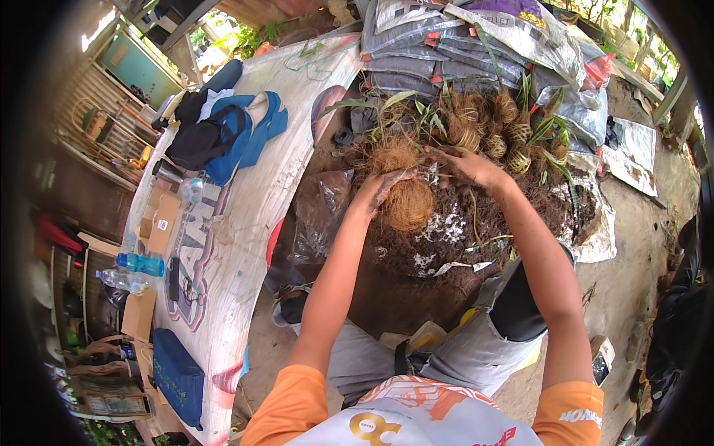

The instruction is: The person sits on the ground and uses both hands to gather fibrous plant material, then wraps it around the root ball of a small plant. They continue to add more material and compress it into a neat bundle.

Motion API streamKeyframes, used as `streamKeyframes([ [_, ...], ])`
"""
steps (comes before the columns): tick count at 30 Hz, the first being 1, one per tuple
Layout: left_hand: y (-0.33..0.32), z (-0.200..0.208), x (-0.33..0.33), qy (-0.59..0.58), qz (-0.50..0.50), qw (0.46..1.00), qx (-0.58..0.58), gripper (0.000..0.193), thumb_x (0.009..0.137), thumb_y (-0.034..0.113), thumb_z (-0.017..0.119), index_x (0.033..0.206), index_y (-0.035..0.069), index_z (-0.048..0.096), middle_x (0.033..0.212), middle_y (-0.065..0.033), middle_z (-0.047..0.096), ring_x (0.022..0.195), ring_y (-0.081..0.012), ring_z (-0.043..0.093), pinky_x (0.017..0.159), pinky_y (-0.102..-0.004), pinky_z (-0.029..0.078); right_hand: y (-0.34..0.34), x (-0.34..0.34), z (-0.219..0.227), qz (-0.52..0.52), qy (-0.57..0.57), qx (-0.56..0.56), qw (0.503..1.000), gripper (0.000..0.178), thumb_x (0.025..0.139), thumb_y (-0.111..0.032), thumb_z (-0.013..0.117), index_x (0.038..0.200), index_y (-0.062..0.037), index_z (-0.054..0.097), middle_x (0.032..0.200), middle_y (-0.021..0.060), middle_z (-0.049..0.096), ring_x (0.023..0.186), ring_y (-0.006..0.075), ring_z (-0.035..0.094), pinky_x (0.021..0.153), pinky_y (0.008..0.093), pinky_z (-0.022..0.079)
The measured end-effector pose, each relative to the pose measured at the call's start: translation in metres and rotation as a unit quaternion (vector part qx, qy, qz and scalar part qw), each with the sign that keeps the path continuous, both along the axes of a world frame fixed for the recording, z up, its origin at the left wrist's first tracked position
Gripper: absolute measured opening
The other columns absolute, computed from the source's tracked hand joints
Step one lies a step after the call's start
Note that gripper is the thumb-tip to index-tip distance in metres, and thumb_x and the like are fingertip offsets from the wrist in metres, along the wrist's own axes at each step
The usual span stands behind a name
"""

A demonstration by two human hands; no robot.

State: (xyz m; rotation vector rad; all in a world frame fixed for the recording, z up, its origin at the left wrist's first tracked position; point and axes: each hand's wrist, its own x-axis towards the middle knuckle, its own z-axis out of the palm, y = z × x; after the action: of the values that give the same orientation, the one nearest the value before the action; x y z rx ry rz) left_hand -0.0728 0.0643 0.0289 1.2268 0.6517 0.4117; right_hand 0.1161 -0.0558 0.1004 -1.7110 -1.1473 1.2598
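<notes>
Head view: left hand curled on brown fibre ball, near centre; right hand loosely spread, upper right of centre.

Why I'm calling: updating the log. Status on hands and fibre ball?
Left hand against brown fibre ball; right hand open nearby. Ball over dark soil. Shaggy fibre clump at far side.

Place: semi-outdoor, looks like plant nursery/potting wkshp
Ground: bare dirt, w/ soil heap
Stock: fibre-wrapped plants, stacked sacks behind
Bkgd: greenery, corrugated wall
L side: cluttered tabletop
</notes>
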Motion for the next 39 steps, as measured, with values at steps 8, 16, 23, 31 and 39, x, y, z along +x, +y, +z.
streamKeyframes([
  [8,0.004,-0.002,-0.007,0.012,-0.002,1.0,-0.026,0.034,0.078,0.024,0.064,0.101,-0.002,0.063,0.102,-0.0081,0.065,0.097,-0.017,0.06,0.09,-0.0304,0.044,-0.026,0.07,0.017,-0.119,-0.026,0.142,0.982,0.024,0.081,-0.017,0.066,0.103,-0.0089,0.061,0.073,-0.002,0.056,0.05,0.0032,0.037,0.044,0.0203,0.027],
  [16,0.014,-0.02,-0.013,0.014,0.008,0.999,0.041,0.031,0.079,0.028,0.062,0.095,0.002,0.067,0.106,-0.0071,0.064,0.098,-0.016,0.059,0.088,-0.0304,0.045,-0.039,0.147,-0.038,-0.164,-0.299,0.144,0.929,0.028,0.08,-0.022,0.064,0.102,-0.0038,0.063,0.086,0.0084,0.066,0.065,0.014,0.057,0.059,0.0282,0.045],
  [23,-0.003,-0.013,-0.006,0.002,-0.014,0.999,-0.029,0.033,0.076,0.027,0.066,0.1,0.005,0.067,0.104,-0.0067,0.064,0.1,-0.0162,0.057,0.091,-0.0305,0.041,-0.005,0.028,-0.021,0.033,-0.097,0.108,0.989,0.061,0.09,-0.054,0.037,0.132,-0.0108,0.04,0.122,0.0163,0.054,0.113,0.027,0.052,0.103,0.0426,0.036],
  [31,-0.005,-0.015,-0.003,0.034,0.003,0.999,-0.022,0.033,0.081,0.03,0.064,0.101,0.004,0.066,0.104,-0.0056,0.064,0.099,-0.0162,0.059,0.087,-0.0309,0.045,0.008,-0.001,-0.014,0.06,-0.114,-0.064,0.99,0.066,0.088,-0.053,0.042,0.126,0.0007,0.047,0.115,0.0167,0.059,0.094,0.0178,0.061,0.081,0.0327,0.048],
  [39,0.013,-0.026,-0.032,-0.014,0.014,0.999,0.038,0.029,0.08,0.02,0.061,0.099,-0.001,0.064,0.098,-0.0092,0.066,0.096,-0.0175,0.06,0.087,-0.0306,0.046,-0.023,0.062,0.019,-0.102,-0.063,0.067,0.99,0.016,0.086,-0.021,0.06,0.091,-0.0077,0.067,0.058,-0.0055,0.048,0.042,0.0033,0.03,0.039,0.0199,0.026],
])
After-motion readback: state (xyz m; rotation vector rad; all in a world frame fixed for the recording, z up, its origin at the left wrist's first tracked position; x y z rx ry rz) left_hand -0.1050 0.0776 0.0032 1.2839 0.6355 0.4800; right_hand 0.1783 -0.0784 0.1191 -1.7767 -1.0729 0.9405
